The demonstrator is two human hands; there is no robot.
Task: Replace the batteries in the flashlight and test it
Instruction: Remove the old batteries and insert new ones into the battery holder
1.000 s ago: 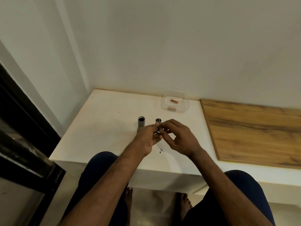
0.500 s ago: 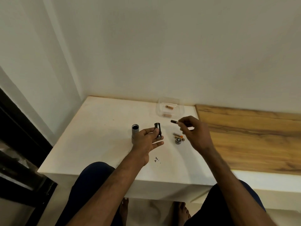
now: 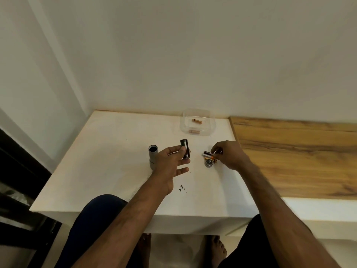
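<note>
My left hand [image 3: 170, 167] holds a black battery holder [image 3: 185, 150] upright between thumb and fingers above the white table [image 3: 108, 171]. The grey flashlight body [image 3: 153, 156] stands open-ended just left of that hand. My right hand [image 3: 229, 157] rests low on the table, fingertips on a black-and-orange battery [image 3: 208, 153] lying with another battery [image 3: 209, 156] beside it. The round grey tail cap [image 3: 209, 163] sits right below those batteries.
A clear plastic box [image 3: 197, 120] with two copper-coloured batteries stands near the wall behind the hands. A wooden panel [image 3: 297, 151] adjoins the table on the right. Small dark specks [image 3: 182, 187] lie near the front. A dark frame stands at far left.
My right hand pulled a battery out of the holder, carried it right and lowered it to the table beside the other battery. My left hand kept the holder.
</note>
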